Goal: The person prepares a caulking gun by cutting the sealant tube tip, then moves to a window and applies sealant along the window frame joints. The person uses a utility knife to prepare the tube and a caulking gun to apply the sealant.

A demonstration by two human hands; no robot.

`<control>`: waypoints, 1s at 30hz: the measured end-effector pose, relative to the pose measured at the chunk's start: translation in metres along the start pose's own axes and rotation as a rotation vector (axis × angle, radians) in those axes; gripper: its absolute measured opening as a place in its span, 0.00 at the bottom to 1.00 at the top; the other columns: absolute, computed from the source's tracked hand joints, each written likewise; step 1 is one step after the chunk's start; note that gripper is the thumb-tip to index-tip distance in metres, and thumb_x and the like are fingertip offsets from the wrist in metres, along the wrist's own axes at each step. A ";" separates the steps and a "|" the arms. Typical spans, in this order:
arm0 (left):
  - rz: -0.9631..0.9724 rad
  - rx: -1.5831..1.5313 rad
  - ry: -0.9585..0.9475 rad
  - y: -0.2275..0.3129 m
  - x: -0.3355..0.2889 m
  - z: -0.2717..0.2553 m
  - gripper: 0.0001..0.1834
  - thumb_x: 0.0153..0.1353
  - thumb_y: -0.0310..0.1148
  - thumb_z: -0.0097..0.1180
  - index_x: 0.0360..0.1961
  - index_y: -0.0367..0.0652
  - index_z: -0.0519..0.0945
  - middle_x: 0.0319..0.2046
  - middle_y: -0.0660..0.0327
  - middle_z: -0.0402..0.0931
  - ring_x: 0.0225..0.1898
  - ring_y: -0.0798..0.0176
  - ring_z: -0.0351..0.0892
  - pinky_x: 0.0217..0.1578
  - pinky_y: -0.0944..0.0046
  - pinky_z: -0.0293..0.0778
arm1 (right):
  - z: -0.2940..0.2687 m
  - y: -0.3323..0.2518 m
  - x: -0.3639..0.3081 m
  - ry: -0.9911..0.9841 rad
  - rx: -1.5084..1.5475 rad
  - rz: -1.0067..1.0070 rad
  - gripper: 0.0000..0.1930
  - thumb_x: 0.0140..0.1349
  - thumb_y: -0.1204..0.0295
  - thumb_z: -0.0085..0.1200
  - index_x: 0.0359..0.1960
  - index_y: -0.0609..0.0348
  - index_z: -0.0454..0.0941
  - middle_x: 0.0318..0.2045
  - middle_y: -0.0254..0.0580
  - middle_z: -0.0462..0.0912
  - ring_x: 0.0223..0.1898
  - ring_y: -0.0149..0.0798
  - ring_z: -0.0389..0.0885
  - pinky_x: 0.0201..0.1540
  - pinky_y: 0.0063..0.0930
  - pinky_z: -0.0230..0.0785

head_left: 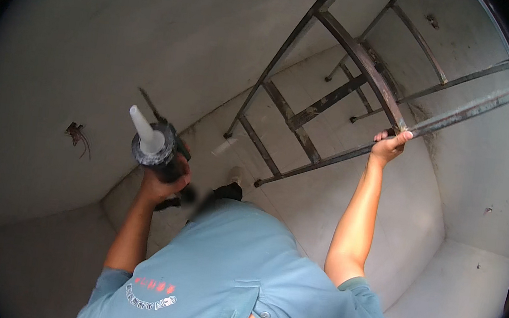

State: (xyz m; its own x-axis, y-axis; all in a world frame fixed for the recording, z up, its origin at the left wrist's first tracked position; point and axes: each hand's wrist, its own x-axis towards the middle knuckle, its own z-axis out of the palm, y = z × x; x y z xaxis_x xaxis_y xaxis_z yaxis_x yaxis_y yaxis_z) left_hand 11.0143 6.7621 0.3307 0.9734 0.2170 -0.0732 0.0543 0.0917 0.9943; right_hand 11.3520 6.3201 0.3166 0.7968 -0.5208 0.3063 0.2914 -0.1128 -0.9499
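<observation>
A dark caulking gun (156, 148) with a white cone nozzle is gripped in my left hand (166, 179), its fingers wrapped around the barrel. The nozzle tilts up and left, in front of the grey wall. On the other side, my right arm reaches out and up. My right hand (389, 148) is closed around a bar of a metal scaffold frame (361, 59), near the joint where a curved brace meets it. Scuffed and rusty, the frame stands on the floor with several crossbars between its legs.
A wall box with loose wires (75, 132) shows on the left wall (91, 46). Beside the frame's legs, a small white piece (224, 145) lies on the pale tiled floor (278, 196). My shoe (236, 174) is close to the frame's lower end.
</observation>
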 end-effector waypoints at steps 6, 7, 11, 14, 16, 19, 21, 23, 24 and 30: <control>0.008 0.071 -0.187 0.050 0.089 -0.015 0.22 0.52 0.20 0.70 0.47 0.45 0.77 0.60 0.55 0.73 0.44 0.65 0.83 0.44 0.59 0.79 | -0.004 -0.006 -0.004 0.027 0.079 0.093 0.42 0.69 0.26 0.36 0.40 0.61 0.72 0.18 0.36 0.69 0.17 0.33 0.67 0.21 0.29 0.65; 0.042 0.062 -0.161 0.052 0.102 -0.019 0.22 0.52 0.20 0.70 0.47 0.45 0.77 0.59 0.55 0.73 0.43 0.65 0.83 0.44 0.59 0.79 | -0.004 -0.005 -0.005 -0.042 0.057 0.104 0.45 0.69 0.26 0.33 0.41 0.65 0.75 0.19 0.37 0.70 0.18 0.32 0.69 0.20 0.27 0.64; 0.086 0.147 -0.196 0.044 0.140 -0.027 0.25 0.53 0.21 0.70 0.52 0.42 0.77 0.43 0.62 0.78 0.39 0.68 0.81 0.40 0.62 0.78 | -0.004 -0.001 -0.005 0.015 0.066 0.068 0.45 0.70 0.26 0.33 0.42 0.65 0.76 0.21 0.38 0.71 0.18 0.32 0.69 0.21 0.27 0.64; 0.092 0.197 -0.190 0.043 0.164 -0.029 0.25 0.53 0.21 0.71 0.52 0.41 0.77 0.35 0.65 0.80 0.37 0.69 0.80 0.38 0.63 0.78 | -0.007 0.003 -0.004 -0.008 0.054 0.062 0.46 0.69 0.25 0.31 0.41 0.66 0.75 0.21 0.38 0.71 0.18 0.31 0.69 0.21 0.25 0.64; 0.079 0.210 -0.179 0.052 0.180 -0.028 0.24 0.52 0.21 0.70 0.51 0.41 0.77 0.35 0.65 0.80 0.37 0.69 0.80 0.39 0.63 0.78 | -0.007 0.002 -0.004 0.001 0.043 0.057 0.48 0.68 0.24 0.30 0.41 0.66 0.75 0.22 0.37 0.71 0.19 0.30 0.68 0.21 0.24 0.63; 0.060 0.191 -0.152 0.066 0.203 -0.024 0.23 0.51 0.19 0.70 0.49 0.41 0.77 0.36 0.64 0.80 0.37 0.68 0.80 0.40 0.63 0.78 | -0.005 -0.001 -0.007 0.006 0.048 0.046 0.48 0.67 0.23 0.29 0.41 0.66 0.75 0.23 0.37 0.72 0.19 0.30 0.67 0.21 0.23 0.62; 0.076 0.133 -0.150 0.069 0.216 -0.018 0.23 0.50 0.19 0.69 0.48 0.42 0.77 0.39 0.62 0.80 0.38 0.67 0.79 0.40 0.63 0.77 | -0.003 -0.004 -0.009 0.014 0.025 0.046 0.48 0.67 0.22 0.29 0.40 0.65 0.73 0.23 0.37 0.71 0.18 0.30 0.66 0.21 0.23 0.62; 0.109 0.104 -0.119 0.070 0.226 -0.008 0.22 0.49 0.18 0.69 0.46 0.42 0.77 0.42 0.60 0.79 0.39 0.66 0.80 0.40 0.63 0.77 | -0.002 -0.005 -0.009 0.011 0.017 0.032 0.48 0.66 0.22 0.30 0.40 0.64 0.71 0.21 0.36 0.67 0.17 0.31 0.66 0.21 0.26 0.63; 0.136 0.083 -0.102 0.071 0.229 -0.004 0.22 0.49 0.18 0.69 0.45 0.42 0.78 0.44 0.59 0.79 0.39 0.66 0.80 0.40 0.63 0.77 | -0.002 -0.006 -0.009 0.003 0.025 0.026 0.47 0.67 0.22 0.30 0.42 0.64 0.70 0.21 0.38 0.68 0.18 0.32 0.67 0.21 0.26 0.64; 0.227 0.184 -0.059 0.068 0.235 -0.006 0.21 0.48 0.21 0.72 0.42 0.44 0.78 0.49 0.58 0.78 0.43 0.64 0.79 0.44 0.58 0.78 | -0.007 0.007 -0.011 0.039 0.040 0.061 0.41 0.69 0.26 0.32 0.35 0.59 0.71 0.27 0.33 0.73 0.23 0.28 0.69 0.23 0.22 0.60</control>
State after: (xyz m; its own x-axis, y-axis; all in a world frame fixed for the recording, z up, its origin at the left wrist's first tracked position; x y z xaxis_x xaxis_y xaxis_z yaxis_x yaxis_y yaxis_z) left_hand 11.2455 6.8255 0.3808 0.9763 0.1545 0.1518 -0.1320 -0.1314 0.9825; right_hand 11.3414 6.3191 0.3059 0.7925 -0.5586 0.2446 0.2646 -0.0463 -0.9632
